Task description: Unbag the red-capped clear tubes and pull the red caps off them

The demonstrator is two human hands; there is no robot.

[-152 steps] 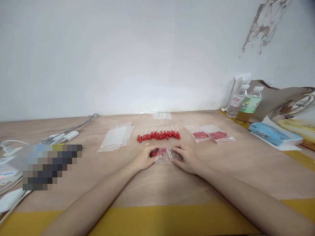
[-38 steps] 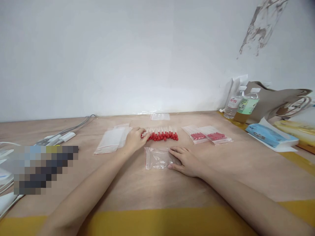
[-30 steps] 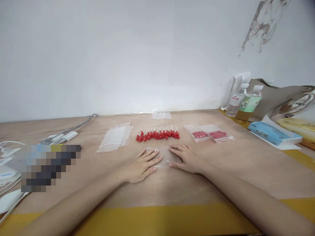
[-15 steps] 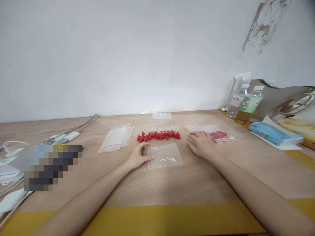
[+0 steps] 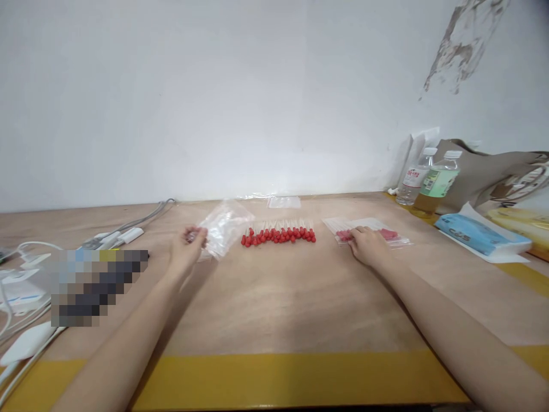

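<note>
My left hand (image 5: 191,240) is closed on the edge of a clear zip bag (image 5: 229,220), which looks flat and empty. It holds that bag raised over the left side of the table, where other bags lie mostly hidden behind it. In the middle is a row of thin clear sticks with red tips (image 5: 278,234), the tips towards me. On the right, my right hand (image 5: 369,246) rests at the near edge of clear bags with red-tipped pieces inside (image 5: 388,233). Its fingers are loosely bent and seem not to grip anything.
A small clear packet (image 5: 283,202) lies near the wall. At right stand two bottles (image 5: 435,183), a grey bag (image 5: 476,171) and a blue tissue pack (image 5: 484,233). White cables and plugs (image 5: 30,292) lie at left beside a blurred-out object (image 5: 98,292). Yellow tape (image 5: 278,377) runs along the front edge.
My left hand has lifted the clear bag from the middle of the table and carried it left. The right hand has shifted slightly right, its fingers more bent.
</note>
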